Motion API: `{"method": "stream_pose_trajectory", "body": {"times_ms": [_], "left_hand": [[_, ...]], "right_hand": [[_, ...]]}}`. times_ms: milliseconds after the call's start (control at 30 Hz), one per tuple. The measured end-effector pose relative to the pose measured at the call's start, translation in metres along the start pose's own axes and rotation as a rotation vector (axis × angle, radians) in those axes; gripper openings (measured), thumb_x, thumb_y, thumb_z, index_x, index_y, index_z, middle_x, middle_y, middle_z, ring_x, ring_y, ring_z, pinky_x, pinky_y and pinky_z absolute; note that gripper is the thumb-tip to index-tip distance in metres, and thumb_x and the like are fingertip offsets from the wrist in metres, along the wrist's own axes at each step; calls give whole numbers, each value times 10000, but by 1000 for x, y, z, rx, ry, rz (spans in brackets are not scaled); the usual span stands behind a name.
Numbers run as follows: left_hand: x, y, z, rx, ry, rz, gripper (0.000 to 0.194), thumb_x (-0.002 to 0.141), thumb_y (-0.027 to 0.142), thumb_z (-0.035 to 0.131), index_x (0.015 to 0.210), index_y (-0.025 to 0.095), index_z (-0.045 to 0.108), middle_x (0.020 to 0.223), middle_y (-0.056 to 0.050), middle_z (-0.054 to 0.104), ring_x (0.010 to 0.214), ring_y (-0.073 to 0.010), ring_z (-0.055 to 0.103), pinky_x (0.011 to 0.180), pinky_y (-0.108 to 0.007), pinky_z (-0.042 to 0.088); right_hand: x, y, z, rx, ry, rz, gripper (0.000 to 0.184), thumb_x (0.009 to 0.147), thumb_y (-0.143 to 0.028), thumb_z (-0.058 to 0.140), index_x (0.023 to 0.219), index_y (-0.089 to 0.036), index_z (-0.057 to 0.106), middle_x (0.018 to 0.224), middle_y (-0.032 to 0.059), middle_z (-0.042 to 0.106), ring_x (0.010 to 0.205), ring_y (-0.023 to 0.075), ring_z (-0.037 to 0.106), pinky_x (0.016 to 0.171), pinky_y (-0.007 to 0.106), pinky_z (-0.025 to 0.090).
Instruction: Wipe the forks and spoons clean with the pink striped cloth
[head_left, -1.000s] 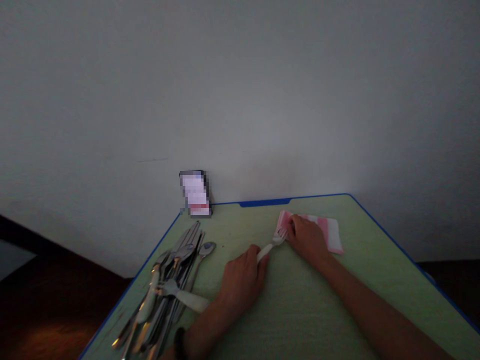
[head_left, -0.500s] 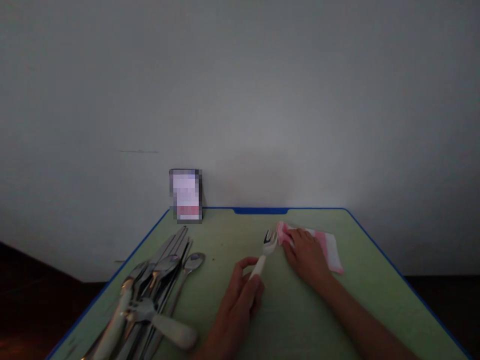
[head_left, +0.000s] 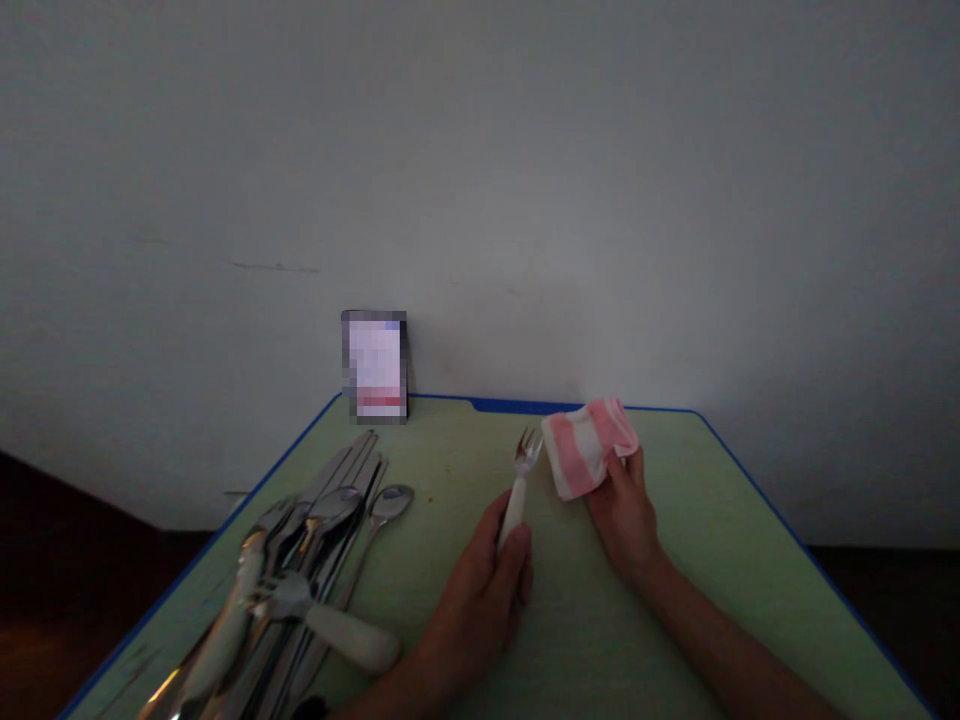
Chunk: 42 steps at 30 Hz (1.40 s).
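Gripping a white-handled fork point(head_left: 516, 500) (tines foremost), the left hand point(head_left: 480, 580) is near the right hand point(head_left: 628, 520), which is clamped on a striped pink-and-white cloth point(head_left: 579, 452).

Dim, greyish light leaves the wall point(head_left: 480, 180) palest near its middle and darker toward the corners, with a faint soft shadow above the far edge of the table point(head_left: 720, 530). Orange glints edge the cutlery point(head_left: 336, 505), perhaps lit from the left; the phone point(head_left: 377, 360) glows, blocked into coarse pixels.
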<state>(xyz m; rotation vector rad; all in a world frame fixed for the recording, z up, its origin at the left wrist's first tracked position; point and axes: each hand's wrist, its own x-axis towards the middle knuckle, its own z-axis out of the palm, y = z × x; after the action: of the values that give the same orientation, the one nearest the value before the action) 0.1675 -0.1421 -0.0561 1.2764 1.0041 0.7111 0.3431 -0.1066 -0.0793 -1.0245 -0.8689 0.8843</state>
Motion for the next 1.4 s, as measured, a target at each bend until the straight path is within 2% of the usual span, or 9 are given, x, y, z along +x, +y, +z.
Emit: {"method": "stream_pose_trajectory", "body": {"times_ms": [67, 167, 267, 367, 467, 700, 1000, 1200, 1400], "left_hand": [[1, 0, -2, 144, -15, 116, 429, 921, 430, 351, 1290, 211, 368, 700, 15, 525, 554, -130, 487, 573, -249, 457], [3, -3, -3, 337, 11, 232, 322, 911, 398, 389, 1121, 184, 507, 925, -64, 600, 859, -194, 554, 862, -320, 419], [3, -6, -2, 451, -2, 131, 325, 916, 432, 351, 929, 167, 537, 855, -74, 627, 792, -206, 573, 782, -321, 443], [0, -3, -1, 470, -35, 166, 310, 933, 406, 319, 923, 177, 527, 859, -61, 636, 776, -189, 576, 773, -297, 437], [-2, 0, 0, 522, -131, 245, 288, 945, 361, 299, 1015, 188, 518, 918, -62, 639, 819, -189, 581, 801, -296, 426], [-2, -8, 1, 714, -129, 195, 344, 936, 380, 301, 883, 165, 564, 859, -93, 659, 767, -212, 593, 738, -321, 434], [3, 2, -3, 548, -145, 205, 345, 937, 385, 303, 1078, 165, 529, 965, -89, 654, 849, -205, 599, 786, -298, 443], [1, 2, -3, 627, -182, 172, 329, 938, 404, 294, 978, 174, 527, 836, -49, 625, 755, -185, 582, 694, -274, 437], [-3, 6, -2, 614, -189, 150, 305, 939, 388, 294, 940, 177, 513, 798, -26, 590, 714, -162, 549, 677, -263, 416]], "right_hand": [[-9, 2, 9, 81, -79, 47, 402, 774, -502, 512, 1127, -312, 535, 1144, 26, 566, 1100, 197, 496, 914, 358, 401], [-20, -3, 17, 160, -207, 113, 435, 798, -580, 418, 1009, -261, 626, 1146, 53, 591, 1072, 223, 528, 911, 386, 403], [-22, -8, 17, 365, -410, 228, 528, 803, -628, 365, 827, -203, 676, 1096, 75, 622, 1033, 231, 548, 920, 383, 394], [-18, -5, 13, 365, -293, 301, 267, 760, -464, 583, 861, -225, 644, 869, 21, 673, 793, 161, 600, 771, 307, 454], [-14, 4, 9, 215, -265, 324, 278, 687, -326, 702, 929, -224, 613, 805, -3, 673, 654, 125, 576, 635, 248, 443], [-11, 4, 7, 233, -566, 440, 242, 758, -365, 632, 871, -153, 667, 715, 20, 657, 610, 116, 570, 618, 247, 428], [-14, 1, 12, 83, -367, 262, 271, 815, -404, 552, 945, -181, 636, 741, 4, 637, 610, 108, 538, 601, 234, 419], [-6, 2, 7, -122, -54, 126, 307, 802, -460, 536, 779, -162, 604, 614, -21, 553, 544, 95, 442, 516, 218, 358], [-3, 7, 6, 84, 24, 232, 340, 760, -504, 565, 744, -167, 606, 602, -4, 586, 523, 112, 478, 496, 235, 373]]}}
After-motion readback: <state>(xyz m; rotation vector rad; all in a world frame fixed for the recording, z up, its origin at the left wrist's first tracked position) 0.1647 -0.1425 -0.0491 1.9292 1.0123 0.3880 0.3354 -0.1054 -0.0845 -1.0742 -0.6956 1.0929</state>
